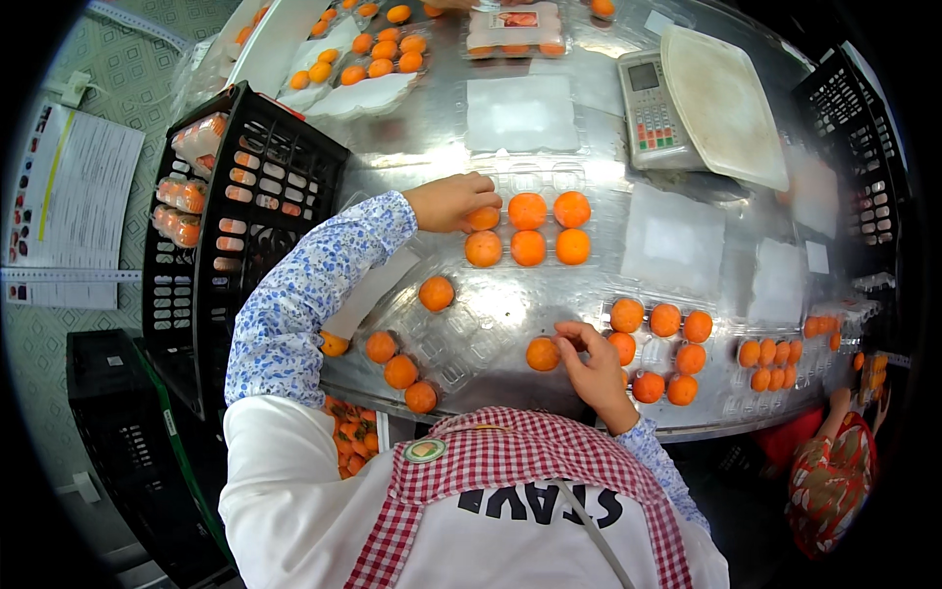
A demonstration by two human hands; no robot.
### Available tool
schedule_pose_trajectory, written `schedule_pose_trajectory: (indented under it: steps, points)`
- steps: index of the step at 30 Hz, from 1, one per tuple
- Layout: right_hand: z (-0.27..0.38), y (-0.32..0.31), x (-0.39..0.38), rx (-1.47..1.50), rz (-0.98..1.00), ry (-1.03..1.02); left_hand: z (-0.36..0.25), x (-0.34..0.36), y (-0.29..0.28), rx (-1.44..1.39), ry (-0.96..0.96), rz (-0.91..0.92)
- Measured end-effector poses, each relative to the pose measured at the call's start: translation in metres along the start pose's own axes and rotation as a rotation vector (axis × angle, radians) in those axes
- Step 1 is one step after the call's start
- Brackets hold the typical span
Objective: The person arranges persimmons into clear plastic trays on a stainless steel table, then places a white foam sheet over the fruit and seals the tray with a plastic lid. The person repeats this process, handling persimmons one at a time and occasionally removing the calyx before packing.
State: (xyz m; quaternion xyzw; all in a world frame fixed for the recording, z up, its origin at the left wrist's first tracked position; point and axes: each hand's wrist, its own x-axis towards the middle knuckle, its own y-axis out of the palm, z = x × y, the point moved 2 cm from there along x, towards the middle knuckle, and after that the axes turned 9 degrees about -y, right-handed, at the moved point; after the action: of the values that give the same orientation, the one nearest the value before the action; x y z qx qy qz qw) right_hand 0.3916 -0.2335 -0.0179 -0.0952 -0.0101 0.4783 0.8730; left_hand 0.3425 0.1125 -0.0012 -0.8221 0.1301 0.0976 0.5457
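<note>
My left hand (453, 203) closes over a round orange fruit (483, 219), in the upper left place of a clear plastic tray. Beside it in that tray sit several more fruits, such as the upper middle one (528, 211). My right hand (595, 371) is at the table's near edge, fingers apart. Its fingertips are at the right side of a single fruit (543, 353); whether they press on it is hard to see. To the left, a clear tray (461, 339) lies askew with several fruits along its left side. Another fruit group (665, 320) stands right of my right hand.
A black crate (270, 187) with packed fruit stands left. A weighing scale (721, 108) is at the far right. White pads (672, 236) lie on the metal table (392, 147). Loose fruits (383, 49) lie at the back. Another person's patterned sleeve (834, 481) shows lower right.
</note>
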Motion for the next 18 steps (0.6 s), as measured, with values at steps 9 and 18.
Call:
schedule_pose_trajectory:
  steps: [9,18]
  points:
    - [0.004,0.005,-0.006,0.009,0.045,-0.009,-0.038,-0.045,-0.024,0.194,-0.141,-0.336]
    - [0.02,0.033,-0.016,0.052,0.225,-0.029,-0.127,-0.21,0.024,-0.615,-0.766,-0.803]
